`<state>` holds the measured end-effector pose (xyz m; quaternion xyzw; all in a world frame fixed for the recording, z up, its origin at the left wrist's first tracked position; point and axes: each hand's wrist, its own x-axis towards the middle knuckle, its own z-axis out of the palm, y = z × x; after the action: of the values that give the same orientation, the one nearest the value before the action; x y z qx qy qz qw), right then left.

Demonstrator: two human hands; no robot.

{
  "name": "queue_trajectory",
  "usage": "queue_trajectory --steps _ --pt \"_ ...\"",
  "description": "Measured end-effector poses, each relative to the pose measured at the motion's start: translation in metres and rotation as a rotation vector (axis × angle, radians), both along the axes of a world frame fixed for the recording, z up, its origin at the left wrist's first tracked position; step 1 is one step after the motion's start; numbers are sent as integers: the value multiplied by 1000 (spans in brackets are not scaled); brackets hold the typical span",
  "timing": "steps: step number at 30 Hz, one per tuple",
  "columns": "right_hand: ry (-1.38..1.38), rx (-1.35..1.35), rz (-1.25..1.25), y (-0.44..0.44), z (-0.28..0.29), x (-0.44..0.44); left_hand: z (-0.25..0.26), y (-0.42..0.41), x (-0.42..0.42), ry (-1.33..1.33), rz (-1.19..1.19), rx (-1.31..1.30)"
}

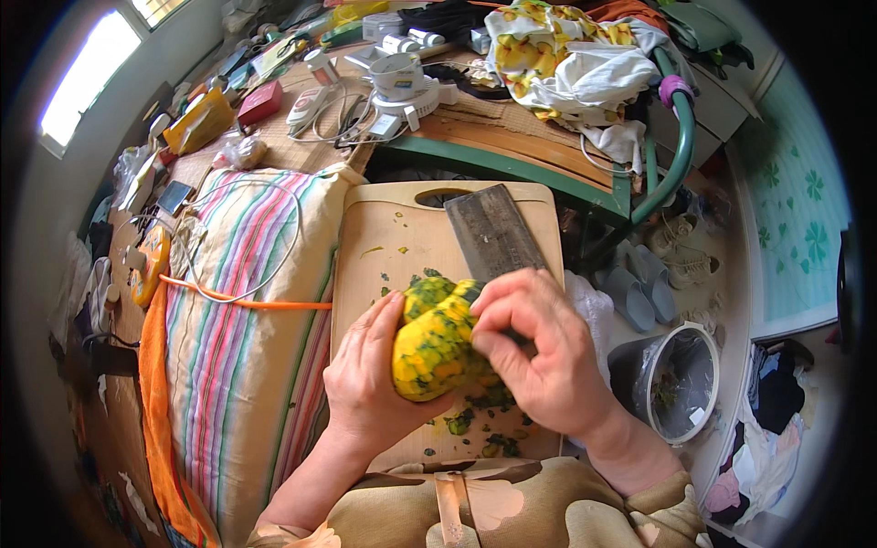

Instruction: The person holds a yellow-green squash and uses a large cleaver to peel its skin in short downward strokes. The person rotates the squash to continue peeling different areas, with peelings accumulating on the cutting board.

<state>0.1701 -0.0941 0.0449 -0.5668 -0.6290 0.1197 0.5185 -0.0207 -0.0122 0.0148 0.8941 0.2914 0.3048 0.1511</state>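
A squash (438, 346), its skin partly cut off and showing yellow with dark green patches, is held over a wooden cutting board (377, 219). My left hand (366, 373) grips its left side and underside. Bent fingers of my right hand (541, 342) touch its upper right side, thumb and forefinger close together; whether they pinch a piece of skin I cannot tell. Beyond the squash, a cleaver's broad dark blade (495, 233) lies flat on the board; its handle is hidden by my right hand. Green peel scraps (459, 421) are scattered on the board.
A striped cushion (240, 329) lies left of the board, crossed by an orange cord (253, 301) and a pale cable. A lined waste bin (685, 383) stands right, near slippers (634, 288) and shoes. Beyond the board, a cluttered bed-like platform has a green metal frame (507, 161).
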Motion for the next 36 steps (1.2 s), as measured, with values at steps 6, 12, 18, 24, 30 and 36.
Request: queue_trajectory --steps 6,12,18,24,30,36 --pt "118 -28 -14 -21 -4 10 0 3 4 -45 8 -58" --pt "-74 -2 -43 -10 0 -2 -3 2 0 -41 13 -40" --pt "-219 16 -69 -24 -19 -9 -5 3 -2 -52 47 -107" --pt "-60 43 -101 -23 -11 6 -2 6 0 -55 47 -116" --pt "-13 89 -95 -12 -11 -6 -2 4 0 -48 43 -140" --pt "30 -105 -18 -14 -14 6 -4 3 -3 -54 22 -126"
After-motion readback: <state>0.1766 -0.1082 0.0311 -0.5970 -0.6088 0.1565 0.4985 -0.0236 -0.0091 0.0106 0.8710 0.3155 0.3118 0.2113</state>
